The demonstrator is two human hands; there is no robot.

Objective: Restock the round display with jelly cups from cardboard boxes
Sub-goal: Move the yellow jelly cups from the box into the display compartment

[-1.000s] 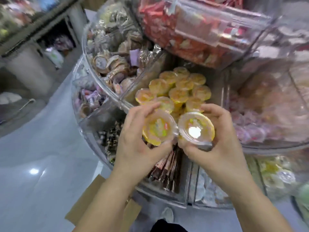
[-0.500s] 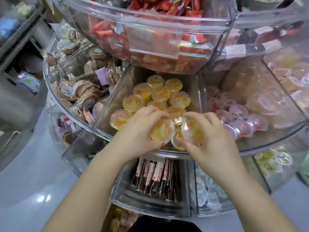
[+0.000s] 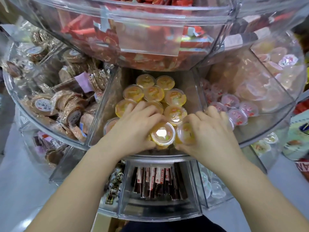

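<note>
Several yellow jelly cups (image 3: 153,93) fill the middle wedge compartment (image 3: 107,104) of the clear round display. My left hand (image 3: 135,126) reaches into the front of this compartment and grips a yellow jelly cup (image 3: 163,135) with a shiny lid. Beside it, my right hand (image 3: 210,129) holds another yellow jelly cup (image 3: 186,135). Both held cups sit low at the compartment's front, touching the cups around them.
Wrapped round biscuits (image 3: 50,101) fill the left compartment; pink jelly cups (image 3: 234,106) fill the right one. A tier of red packets (image 3: 142,41) overhangs above. Below are dark stick packs (image 3: 157,180) and clear cups (image 3: 210,185). Grey floor (image 3: 20,190) lies at the left.
Both hands moved forward and down from in front of the display into the yellow-cup compartment, carrying their cups. The camera came closer to the display.
</note>
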